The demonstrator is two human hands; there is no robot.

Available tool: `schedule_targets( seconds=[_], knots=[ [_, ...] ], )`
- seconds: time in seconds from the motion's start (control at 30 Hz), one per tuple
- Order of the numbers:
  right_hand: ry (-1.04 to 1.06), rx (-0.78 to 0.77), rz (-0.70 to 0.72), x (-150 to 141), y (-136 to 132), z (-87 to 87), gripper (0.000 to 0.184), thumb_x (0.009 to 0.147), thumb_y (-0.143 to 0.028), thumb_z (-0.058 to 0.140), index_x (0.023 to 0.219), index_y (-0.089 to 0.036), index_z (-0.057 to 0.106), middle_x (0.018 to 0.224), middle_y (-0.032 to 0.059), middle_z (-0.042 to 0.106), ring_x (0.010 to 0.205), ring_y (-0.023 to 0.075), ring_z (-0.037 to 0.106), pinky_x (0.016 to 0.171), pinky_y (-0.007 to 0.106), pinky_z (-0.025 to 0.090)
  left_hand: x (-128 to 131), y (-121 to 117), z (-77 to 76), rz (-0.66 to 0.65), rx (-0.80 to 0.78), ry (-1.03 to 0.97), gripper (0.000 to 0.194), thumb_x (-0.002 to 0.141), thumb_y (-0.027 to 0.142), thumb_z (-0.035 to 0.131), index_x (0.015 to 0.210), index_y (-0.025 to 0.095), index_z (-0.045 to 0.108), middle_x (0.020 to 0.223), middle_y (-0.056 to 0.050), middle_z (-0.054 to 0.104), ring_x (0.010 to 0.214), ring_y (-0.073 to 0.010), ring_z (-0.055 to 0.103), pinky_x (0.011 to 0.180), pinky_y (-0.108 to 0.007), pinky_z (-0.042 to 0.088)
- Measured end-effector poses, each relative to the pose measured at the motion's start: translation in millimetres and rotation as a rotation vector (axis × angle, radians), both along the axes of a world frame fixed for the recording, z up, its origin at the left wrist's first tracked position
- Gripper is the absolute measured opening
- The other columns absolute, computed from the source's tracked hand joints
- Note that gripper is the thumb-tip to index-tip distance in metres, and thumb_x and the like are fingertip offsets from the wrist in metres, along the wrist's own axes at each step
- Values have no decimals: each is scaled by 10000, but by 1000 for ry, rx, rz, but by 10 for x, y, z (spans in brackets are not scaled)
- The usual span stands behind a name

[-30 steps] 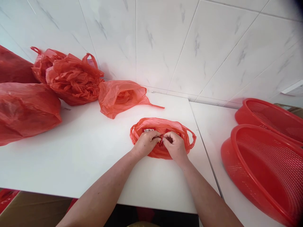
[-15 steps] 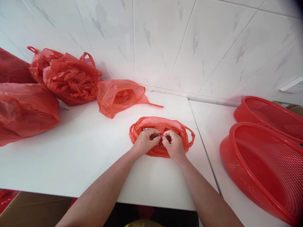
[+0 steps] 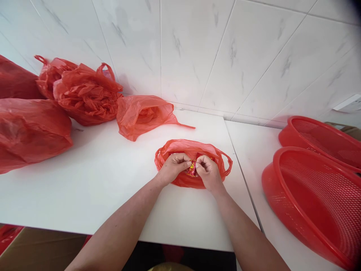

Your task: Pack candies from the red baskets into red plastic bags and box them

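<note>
An open red plastic bag (image 3: 186,183) lies on the white table, its handle loops spread to either side. Over its mouth, my left hand (image 3: 175,168) and my right hand (image 3: 208,171) meet with thumbs and forefingers pinched. Between them is a small red packet (image 3: 192,169) with yellow print, gripped at its upper edge from both sides. More red packets show partly inside the bag, mostly covered by my hands.
Another red plastic bag (image 3: 146,114) sits behind, with a crumpled bundle of red bags (image 3: 87,94) and a full red bag (image 3: 31,131) at left. Two red perforated baskets (image 3: 313,203) stand on the right. A cardboard box (image 3: 42,248) is below the table's front edge.
My fingertips have drawn slightly apart, and more of the red packet's yellow print shows between them. The bags and baskets have stayed in place.
</note>
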State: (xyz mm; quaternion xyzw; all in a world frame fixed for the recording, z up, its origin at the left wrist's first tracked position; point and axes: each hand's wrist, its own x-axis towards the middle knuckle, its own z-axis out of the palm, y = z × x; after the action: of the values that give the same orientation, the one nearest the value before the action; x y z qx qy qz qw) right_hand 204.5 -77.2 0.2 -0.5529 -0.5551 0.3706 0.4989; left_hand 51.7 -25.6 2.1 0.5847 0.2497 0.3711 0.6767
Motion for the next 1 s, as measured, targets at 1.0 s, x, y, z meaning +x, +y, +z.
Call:
schedule_targets(
  seconds=[1.0],
  knots=[
    [-192, 78, -105, -13, 22, -39, 59, 717, -197, 521, 669, -208, 489, 623, -29, 494, 535, 106, 428, 481, 239, 377, -4, 16, -38, 137, 121, 169, 180, 811, 303, 564, 741, 152, 631, 697, -11, 604, 649, -110, 528, 624, -233, 427]
  ],
)
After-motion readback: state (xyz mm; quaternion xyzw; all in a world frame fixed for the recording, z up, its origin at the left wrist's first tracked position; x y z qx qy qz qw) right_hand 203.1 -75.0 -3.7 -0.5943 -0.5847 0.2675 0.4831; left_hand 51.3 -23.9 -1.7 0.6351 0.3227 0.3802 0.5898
